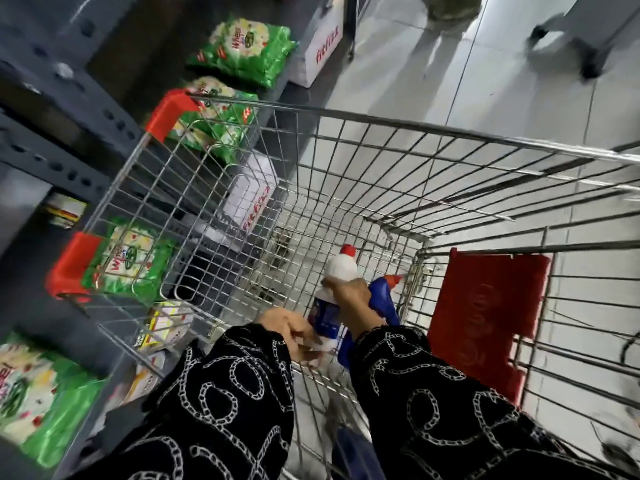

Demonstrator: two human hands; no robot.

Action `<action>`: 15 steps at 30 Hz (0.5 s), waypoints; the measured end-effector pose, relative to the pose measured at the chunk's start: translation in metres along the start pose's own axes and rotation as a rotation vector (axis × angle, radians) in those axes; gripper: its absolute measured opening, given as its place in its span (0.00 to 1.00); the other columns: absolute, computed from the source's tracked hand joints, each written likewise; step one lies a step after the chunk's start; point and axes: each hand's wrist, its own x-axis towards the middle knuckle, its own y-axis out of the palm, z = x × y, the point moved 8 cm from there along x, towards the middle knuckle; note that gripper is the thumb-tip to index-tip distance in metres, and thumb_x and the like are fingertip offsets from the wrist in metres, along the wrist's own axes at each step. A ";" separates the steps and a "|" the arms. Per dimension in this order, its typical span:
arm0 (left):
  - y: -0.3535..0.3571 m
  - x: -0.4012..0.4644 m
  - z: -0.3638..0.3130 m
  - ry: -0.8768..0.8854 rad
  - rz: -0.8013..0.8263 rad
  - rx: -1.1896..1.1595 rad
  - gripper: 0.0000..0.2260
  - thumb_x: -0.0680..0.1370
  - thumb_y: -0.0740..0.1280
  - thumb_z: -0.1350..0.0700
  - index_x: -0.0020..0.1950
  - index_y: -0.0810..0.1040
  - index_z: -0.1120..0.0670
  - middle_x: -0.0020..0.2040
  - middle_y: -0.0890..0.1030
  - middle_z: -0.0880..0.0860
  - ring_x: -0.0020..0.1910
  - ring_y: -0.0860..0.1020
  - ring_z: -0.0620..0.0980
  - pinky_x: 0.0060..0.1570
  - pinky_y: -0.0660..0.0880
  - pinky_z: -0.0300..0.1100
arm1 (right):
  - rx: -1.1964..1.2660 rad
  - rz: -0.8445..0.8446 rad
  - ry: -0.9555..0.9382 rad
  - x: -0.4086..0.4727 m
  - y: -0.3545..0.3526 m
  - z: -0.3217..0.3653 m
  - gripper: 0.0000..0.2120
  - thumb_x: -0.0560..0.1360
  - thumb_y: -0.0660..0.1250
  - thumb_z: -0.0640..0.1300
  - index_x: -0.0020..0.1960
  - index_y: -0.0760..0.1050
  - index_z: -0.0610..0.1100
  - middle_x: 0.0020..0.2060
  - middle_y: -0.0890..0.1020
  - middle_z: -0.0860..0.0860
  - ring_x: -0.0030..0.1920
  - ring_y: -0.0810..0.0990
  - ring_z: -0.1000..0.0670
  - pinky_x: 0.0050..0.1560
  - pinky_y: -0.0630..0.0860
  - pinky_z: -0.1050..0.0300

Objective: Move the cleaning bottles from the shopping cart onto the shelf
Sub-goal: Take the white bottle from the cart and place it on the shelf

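Inside the wire shopping cart (346, 157), near its back end, stands a white cleaning bottle (337, 271) with a red cap and a blue label. My right hand (353, 303) is wrapped around its middle. My left hand (291, 332) touches the bottle's lower end, fingers curled against it. A blue bottle (382, 299) with a red nozzle lies just right of the white one, partly hidden by my right hand. The grey metal shelf (52, 157) runs along the cart's left side.
Green detergent bags (242, 46) and white boxes (318, 46) lie on the low shelf left of the cart. The cart has red corner guards (169, 112) and a red folding seat flap (485, 317). Grey tiled floor (450, 81) spreads to the right.
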 end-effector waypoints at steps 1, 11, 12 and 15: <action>-0.002 0.005 0.001 -0.002 0.074 -0.104 0.12 0.66 0.74 0.65 0.49 0.82 0.62 0.55 0.82 0.64 0.54 0.82 0.60 0.60 0.77 0.54 | 0.067 0.031 -0.031 -0.001 -0.001 0.009 0.26 0.62 0.76 0.46 0.56 0.73 0.38 0.46 0.79 0.45 0.47 0.79 0.43 0.50 0.81 0.49; -0.001 -0.061 -0.052 0.171 0.190 -0.481 0.19 0.61 0.73 0.74 0.52 0.80 0.68 0.56 0.81 0.64 0.54 0.81 0.62 0.52 0.80 0.57 | 0.374 0.701 -0.261 -0.094 0.015 0.099 0.12 0.69 0.70 0.45 0.50 0.75 0.42 0.39 0.80 0.47 0.38 0.78 0.48 0.43 0.76 0.54; -0.008 -0.076 -0.056 0.231 0.131 -0.447 0.18 0.63 0.73 0.72 0.53 0.80 0.67 0.57 0.81 0.64 0.56 0.80 0.63 0.55 0.78 0.60 | 0.356 0.714 -0.285 -0.109 0.015 0.107 0.13 0.67 0.70 0.44 0.50 0.75 0.42 0.38 0.80 0.47 0.37 0.79 0.49 0.41 0.77 0.56; -0.031 -0.098 -0.048 0.246 0.061 -0.406 0.18 0.69 0.72 0.68 0.58 0.77 0.68 0.57 0.80 0.67 0.57 0.80 0.63 0.55 0.78 0.54 | 0.339 0.728 -0.370 -0.155 0.016 0.131 0.11 0.69 0.69 0.42 0.51 0.75 0.41 0.39 0.79 0.46 0.36 0.80 0.49 0.39 0.79 0.56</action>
